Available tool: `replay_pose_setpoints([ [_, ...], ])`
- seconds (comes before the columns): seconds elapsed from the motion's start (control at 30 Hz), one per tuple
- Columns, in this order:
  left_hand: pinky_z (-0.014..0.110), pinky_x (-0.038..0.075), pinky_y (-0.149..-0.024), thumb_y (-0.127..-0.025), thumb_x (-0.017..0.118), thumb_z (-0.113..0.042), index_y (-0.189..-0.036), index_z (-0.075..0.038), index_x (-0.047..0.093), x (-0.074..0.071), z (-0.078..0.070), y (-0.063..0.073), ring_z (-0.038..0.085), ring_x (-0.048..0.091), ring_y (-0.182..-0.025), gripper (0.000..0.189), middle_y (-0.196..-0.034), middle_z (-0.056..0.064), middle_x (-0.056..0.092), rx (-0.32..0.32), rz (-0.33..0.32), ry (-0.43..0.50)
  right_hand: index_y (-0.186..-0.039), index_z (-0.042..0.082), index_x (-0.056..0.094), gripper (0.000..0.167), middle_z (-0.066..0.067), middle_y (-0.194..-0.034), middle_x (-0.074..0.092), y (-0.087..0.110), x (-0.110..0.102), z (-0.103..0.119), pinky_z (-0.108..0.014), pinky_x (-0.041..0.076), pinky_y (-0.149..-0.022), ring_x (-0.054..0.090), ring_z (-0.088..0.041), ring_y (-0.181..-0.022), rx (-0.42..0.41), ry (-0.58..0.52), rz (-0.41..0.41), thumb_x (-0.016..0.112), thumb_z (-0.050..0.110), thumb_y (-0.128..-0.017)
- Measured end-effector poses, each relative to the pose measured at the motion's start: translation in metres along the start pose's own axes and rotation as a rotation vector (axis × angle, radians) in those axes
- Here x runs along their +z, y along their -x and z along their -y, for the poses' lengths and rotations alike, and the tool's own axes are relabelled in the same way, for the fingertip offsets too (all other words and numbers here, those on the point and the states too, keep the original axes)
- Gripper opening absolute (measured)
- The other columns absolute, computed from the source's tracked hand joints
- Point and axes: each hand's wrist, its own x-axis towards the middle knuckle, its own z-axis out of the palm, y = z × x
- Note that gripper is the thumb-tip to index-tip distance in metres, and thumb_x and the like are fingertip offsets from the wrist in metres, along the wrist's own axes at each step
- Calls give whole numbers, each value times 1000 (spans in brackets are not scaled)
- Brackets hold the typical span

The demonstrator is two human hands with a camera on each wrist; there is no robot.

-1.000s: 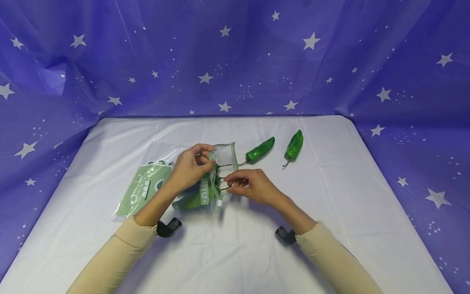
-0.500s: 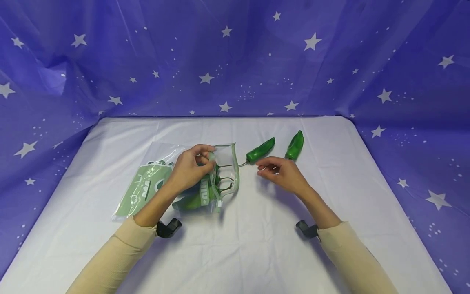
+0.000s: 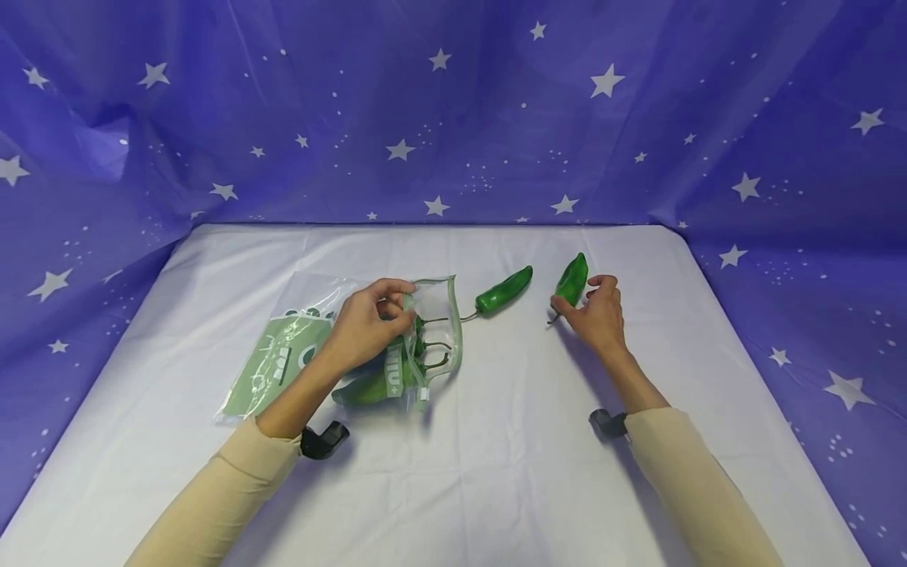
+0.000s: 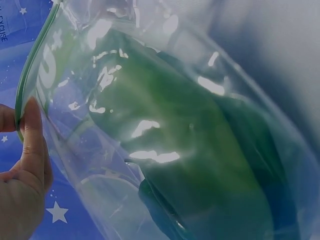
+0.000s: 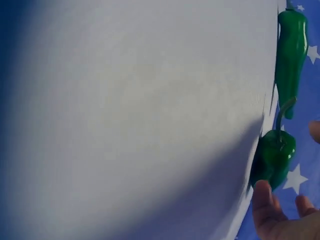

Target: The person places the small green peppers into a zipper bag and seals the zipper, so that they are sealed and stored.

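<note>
My left hand (image 3: 372, 323) pinches the edge of a clear zip bag (image 3: 298, 370) with a green print, near its open mouth. Several green peppers lie inside the bag, one of them (image 4: 175, 125) large through the plastic in the left wrist view, and their stems point to the mouth. At the right, my right hand (image 3: 598, 315) is spread about a loose green pepper (image 3: 572, 279). Its thumb lies by the stem end, while a gap shows between the other fingers and the pepper's right side. Another green pepper (image 3: 505, 291) lies between this one and the bag.
A white cloth (image 3: 496, 472) covers the table. Blue-purple drapes (image 3: 453, 118) with white stars rise behind and along both sides. A white slider (image 3: 423, 393) sits at the near end of the bag's zip.
My right hand has left the pepper stems at the bag's mouth and moved right, over to the farther loose pepper. The left hand has kept its hold on the bag.
</note>
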Motion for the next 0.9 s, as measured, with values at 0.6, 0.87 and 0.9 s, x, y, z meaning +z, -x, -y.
replay_pose_setpoints([
  [0.6, 24, 42, -64, -86, 63, 1, -117, 5, 58, -3, -43, 13, 28, 64, -78, 31, -94, 16, 60, -44, 26, -17, -125, -2, 40, 60, -24, -111, 60, -11, 5, 1, -48, 42, -86, 56, -39, -102, 73, 68, 58, 66, 33, -85],
  [0.87, 25, 42, -64, -86, 63, 1, -116, 5, 59, -3, -40, 13, 28, 64, -79, 31, -94, 16, 60, -38, 26, -23, -125, -2, 49, 52, -23, -114, 62, -7, -1, -2, -45, 41, -90, 57, -37, -106, 47, -2, 93, 66, 26, -84],
  [0.9, 25, 42, -64, -86, 63, 1, -116, 5, 59, -3, -40, 13, 28, 64, -79, 31, -95, 16, 60, -38, 26, -20, -124, -1, 51, 51, -23, -114, 62, -6, -2, -3, -44, 42, -89, 57, -36, -106, 53, -18, 93, 66, 26, -84],
])
